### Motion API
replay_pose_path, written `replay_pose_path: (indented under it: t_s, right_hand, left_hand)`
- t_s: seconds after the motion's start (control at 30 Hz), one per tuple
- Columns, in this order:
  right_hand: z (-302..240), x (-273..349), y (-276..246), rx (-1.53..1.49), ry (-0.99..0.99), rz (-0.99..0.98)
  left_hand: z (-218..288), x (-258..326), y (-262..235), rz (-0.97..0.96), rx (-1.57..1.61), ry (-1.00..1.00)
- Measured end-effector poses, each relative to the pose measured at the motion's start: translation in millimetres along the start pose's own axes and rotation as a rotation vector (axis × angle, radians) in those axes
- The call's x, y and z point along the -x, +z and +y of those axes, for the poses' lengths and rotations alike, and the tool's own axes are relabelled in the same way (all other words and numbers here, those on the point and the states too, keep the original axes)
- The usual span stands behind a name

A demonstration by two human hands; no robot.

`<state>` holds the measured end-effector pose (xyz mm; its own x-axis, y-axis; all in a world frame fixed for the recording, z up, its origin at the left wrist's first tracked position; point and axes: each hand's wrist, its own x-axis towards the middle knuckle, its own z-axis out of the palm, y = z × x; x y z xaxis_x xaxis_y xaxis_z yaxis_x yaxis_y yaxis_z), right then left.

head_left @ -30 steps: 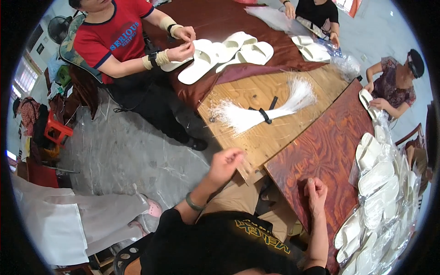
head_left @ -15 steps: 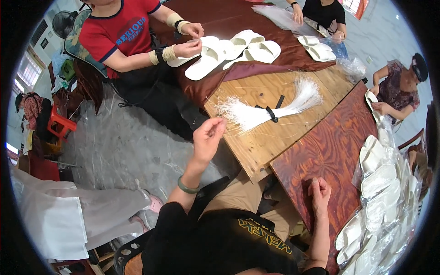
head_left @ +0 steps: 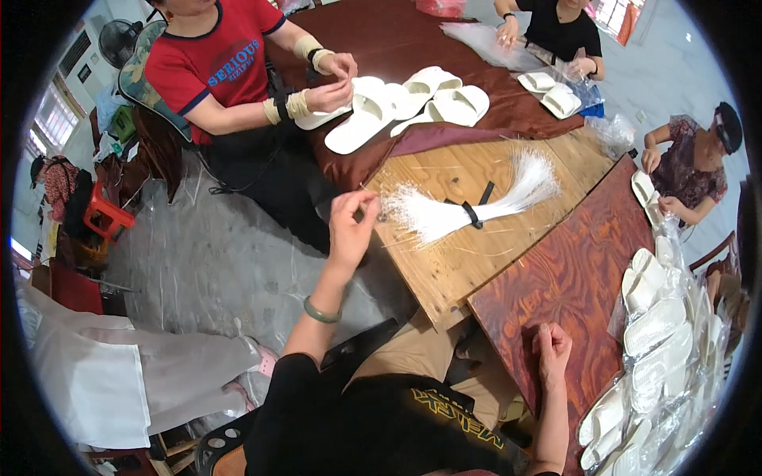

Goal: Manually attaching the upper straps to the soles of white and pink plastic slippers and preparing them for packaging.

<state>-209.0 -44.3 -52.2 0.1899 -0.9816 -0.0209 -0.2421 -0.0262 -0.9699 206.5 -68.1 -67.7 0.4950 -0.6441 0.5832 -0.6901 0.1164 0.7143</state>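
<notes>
Cloth point(head_left: 389, 40) in dark brown covers the surface beyond the bundle of white strands point(head_left: 432, 218). On the bundle's near right side lies a red-brown tabletop point(head_left: 571, 238), and a plywood tabletop point(head_left: 440, 274) sits directly under it. A co-worker in a red shirt point(head_left: 218, 59) is beyond and to the left of the bundle, both hands raised together. Well to the bundle's right and nearer you, bagged white slippers point(head_left: 655, 317) are heaped; loose white slippers point(head_left: 357, 127) lie on the cloth just beyond the bundle's left half.

The bundle itself lies across the plywood, fanned out at both ends. Your left hand point(head_left: 352, 230) is just beside its frayed left end, thumb and fingertips drawn close together; you may have a single strand there, but I cannot tell, nor whether you touch the ends. Your right hand point(head_left: 553, 345) is on the bundle's near right side, over the red-brown tabletop, fingers loosely curled; nothing shows in it, though its inside is hidden. A black tie point(head_left: 472, 214) cinches the bundle's middle.

The step in hand looks like singling out a strand at the frayed end. The next move seems to call for a fine fingertip pinch and a gentle pull outward, leaving neighbouring strands in place.
</notes>
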Motion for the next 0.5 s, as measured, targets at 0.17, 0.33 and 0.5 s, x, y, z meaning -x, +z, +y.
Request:
replay_pose_path:
  t_s: [0.17,0.33,0.5]
  right_hand:
    - [2.3,1.2,1.8,-0.072,0.028,-0.016]
    - [3.4,0.2,-2.0,-0.024,0.0,0.004]
    - [8.8,0.8,-3.0,-0.051,-0.02,-0.014]
  left_hand:
    - [-57.0,-39.2,7.1,0.005,-0.501,-0.013]
    - [-100.7,-86.2,42.7,-0.148,-0.709,-0.135]
    - [-122.4,-116.3,52.4,-0.243,-0.747,-0.289]
